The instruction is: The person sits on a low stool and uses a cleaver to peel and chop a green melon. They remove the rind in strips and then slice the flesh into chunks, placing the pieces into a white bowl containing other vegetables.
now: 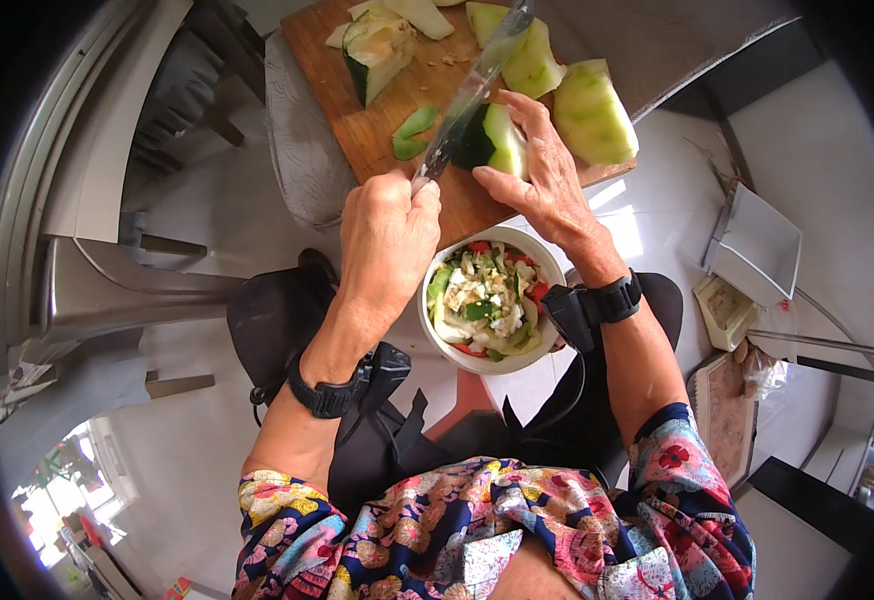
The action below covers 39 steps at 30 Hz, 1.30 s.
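My left hand (390, 229) grips the handle of a long kitchen knife (476, 86). Its wet, speckled blade slants up and right across the wooden cutting board (336, 86). My right hand (553, 176) steadies a partly peeled chunk of winter melon (510, 142), fingers and thumb around it. Dark green skin stays on the chunk's left side, beside the blade. Green peel strips (413, 135) lie left of the knife. Farther back rests an unpeeled wedge (383, 56) with its seedy core showing. Peeled pieces (594, 112) sit at the board's right.
Between my knees, below the board, a white bowl (497, 367) holds peel, pith, seeds and red scraps (482, 292). A brown stool (144, 289) stands at left. On the right are a dustpan (756, 240) and a mat (722, 420). Straps with black devices (583, 311) circle both wrists.
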Available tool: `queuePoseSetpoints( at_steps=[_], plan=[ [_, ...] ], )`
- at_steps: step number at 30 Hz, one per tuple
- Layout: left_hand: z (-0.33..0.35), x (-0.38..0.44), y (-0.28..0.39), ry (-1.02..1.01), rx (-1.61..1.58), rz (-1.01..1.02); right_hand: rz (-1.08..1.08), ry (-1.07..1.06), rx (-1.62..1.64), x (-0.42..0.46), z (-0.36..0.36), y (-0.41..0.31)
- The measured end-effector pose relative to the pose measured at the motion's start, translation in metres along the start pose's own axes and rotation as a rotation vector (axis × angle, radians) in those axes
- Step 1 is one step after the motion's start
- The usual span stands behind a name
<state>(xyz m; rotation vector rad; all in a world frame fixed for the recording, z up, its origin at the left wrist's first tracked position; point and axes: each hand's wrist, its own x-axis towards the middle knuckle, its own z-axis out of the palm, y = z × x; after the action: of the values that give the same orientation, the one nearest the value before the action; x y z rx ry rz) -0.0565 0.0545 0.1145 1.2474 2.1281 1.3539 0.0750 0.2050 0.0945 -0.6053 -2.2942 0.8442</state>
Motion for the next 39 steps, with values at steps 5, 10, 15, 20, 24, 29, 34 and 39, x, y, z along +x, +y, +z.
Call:
queuePoseSetpoints(
  at_steps=[5, 10, 15, 20, 24, 29, 34, 39],
  plan=[
    [-0.007, -0.012, 0.0, 0.012, 0.044, 0.013, -0.108, 0.024, -0.254, 0.004, 0.005, -0.005],
    [-0.013, -0.015, 0.001, 0.039, 0.059, 0.003, -0.125, 0.024, -0.401, 0.006, 0.013, -0.017],
    [-0.019, -0.018, -0.001, 0.027, 0.007, -0.022, -0.271, 0.108, -0.471, 0.004, 0.017, -0.017],
    [-0.017, -0.022, -0.003, 0.038, 0.022, 0.024, -0.267, 0.106, -0.295, 0.001, 0.023, -0.018],
    [-0.023, -0.024, -0.003, -0.028, -0.032, -0.05, -0.293, 0.081, -0.279, 0.0, 0.022, -0.011],
    [-0.028, -0.024, -0.005, -0.018, -0.059, -0.062, -0.232, 0.086, -0.172, -0.001, 0.025, -0.008],
    [-0.029, -0.027, -0.016, -0.025, -0.133, -0.07, -0.172, 0.087, -0.044, 0.002, 0.03, -0.012],
    [-0.037, -0.026, -0.011, -0.094, -0.191, -0.078, -0.161, 0.102, 0.0, 0.004, 0.033, -0.01]
  ],
)
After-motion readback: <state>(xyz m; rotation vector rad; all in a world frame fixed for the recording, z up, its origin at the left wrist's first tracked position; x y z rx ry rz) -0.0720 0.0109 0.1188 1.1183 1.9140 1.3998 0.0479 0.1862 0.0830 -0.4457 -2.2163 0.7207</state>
